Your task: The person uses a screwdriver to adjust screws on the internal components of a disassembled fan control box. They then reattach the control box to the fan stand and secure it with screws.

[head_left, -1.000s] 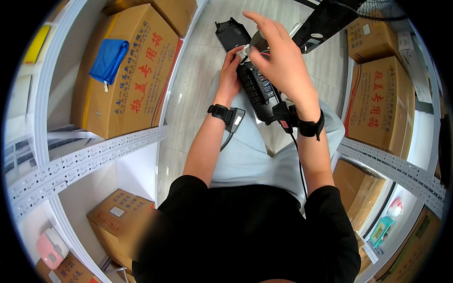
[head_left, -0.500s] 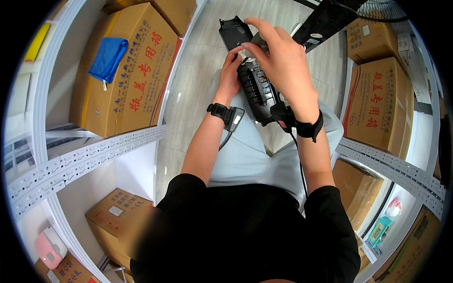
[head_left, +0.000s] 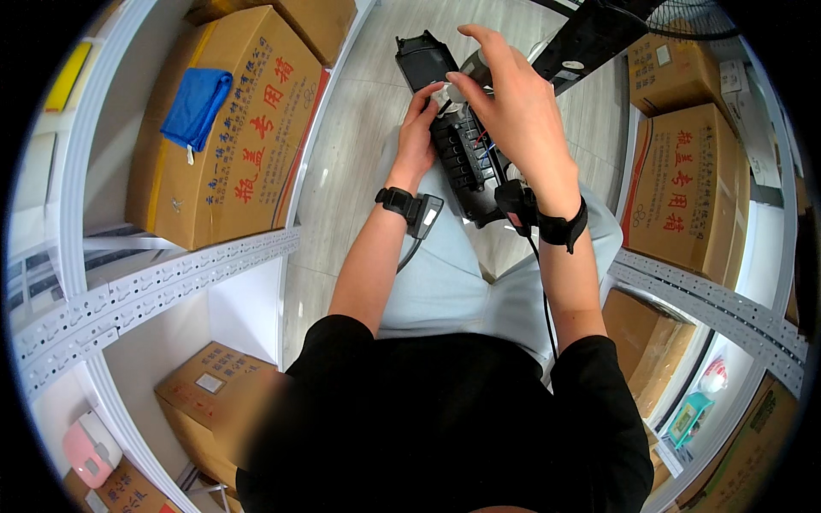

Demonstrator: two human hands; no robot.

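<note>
We see the black box (head_left: 460,156) between our hands, by our knees, with wires along its right side. Our left hand (head_left: 416,141) touches its far end near the lid (head_left: 425,61); we cannot tell what it grips. Our right hand (head_left: 517,107) spreads thumb and forefinger wide beside a grey cylinder (head_left: 474,70); any hold is unclear.

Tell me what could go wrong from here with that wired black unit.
The exposed thin wires lie close to the right hand and might snag on it. The black unit sits slanted by the trousered legs, so it could shift if pushed. The black cable hanging from the right wrist module might catch if that arm swings.
</note>
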